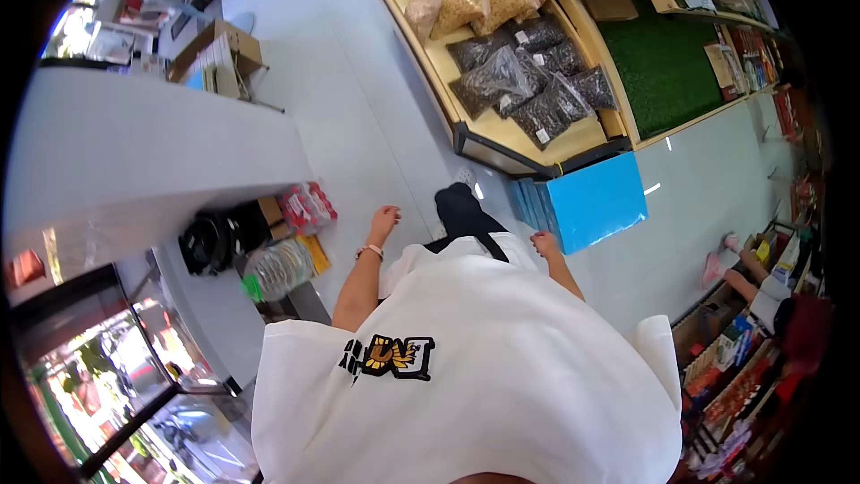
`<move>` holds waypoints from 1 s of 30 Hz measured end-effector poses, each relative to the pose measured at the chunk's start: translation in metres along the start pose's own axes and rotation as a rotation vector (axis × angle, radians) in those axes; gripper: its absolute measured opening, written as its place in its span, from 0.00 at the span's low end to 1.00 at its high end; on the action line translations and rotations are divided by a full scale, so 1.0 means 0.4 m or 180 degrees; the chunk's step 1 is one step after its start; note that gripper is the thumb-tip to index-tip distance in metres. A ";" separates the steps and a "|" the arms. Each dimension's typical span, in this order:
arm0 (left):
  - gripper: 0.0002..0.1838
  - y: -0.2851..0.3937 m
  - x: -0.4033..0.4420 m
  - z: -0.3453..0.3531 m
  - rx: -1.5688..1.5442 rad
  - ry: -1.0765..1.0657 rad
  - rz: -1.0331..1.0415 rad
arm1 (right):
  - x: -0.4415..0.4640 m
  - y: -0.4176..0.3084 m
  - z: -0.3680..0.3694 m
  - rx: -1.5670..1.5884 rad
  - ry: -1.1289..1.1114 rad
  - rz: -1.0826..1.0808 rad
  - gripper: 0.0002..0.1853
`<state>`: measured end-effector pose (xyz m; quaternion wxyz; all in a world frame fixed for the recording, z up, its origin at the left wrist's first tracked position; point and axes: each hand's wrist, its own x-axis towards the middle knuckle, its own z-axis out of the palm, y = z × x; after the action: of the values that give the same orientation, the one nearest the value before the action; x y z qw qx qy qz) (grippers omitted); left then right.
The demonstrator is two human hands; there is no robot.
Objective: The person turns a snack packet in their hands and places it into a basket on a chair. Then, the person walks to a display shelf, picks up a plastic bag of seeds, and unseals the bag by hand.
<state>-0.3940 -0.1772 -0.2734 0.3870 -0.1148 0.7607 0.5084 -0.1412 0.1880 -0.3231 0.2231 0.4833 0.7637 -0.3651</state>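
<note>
My left hand hangs at my side with a band around the wrist. It is open, its fingers loosely bent, and I see nothing in it. Nearest to it is a pink-red wrapped pack beside a large clear bottle with a green cap. On the other side, my right hand is open too, fingers slightly curled, with nothing visible in it. A bright blue box stands close by that hand; whether they touch I cannot tell. Below my white shirt, one dark trouser leg reaches forward.
Ahead, a wooden display table bears bags of dark goods and bags of pale goods. Beyond it lies a green mat. Another person is by the shelves at right. A grey-white counter stands left.
</note>
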 end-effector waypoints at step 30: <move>0.11 0.719 0.528 0.311 0.2320 -0.1384 0.1805 | 0.116 -0.535 -0.193 0.5678 -0.0726 0.0425 0.19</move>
<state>-0.6409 0.1075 -0.2484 0.3980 0.3470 0.7918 0.3071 -0.3533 0.2172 -0.2331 -0.1396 0.4811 0.1403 -0.8540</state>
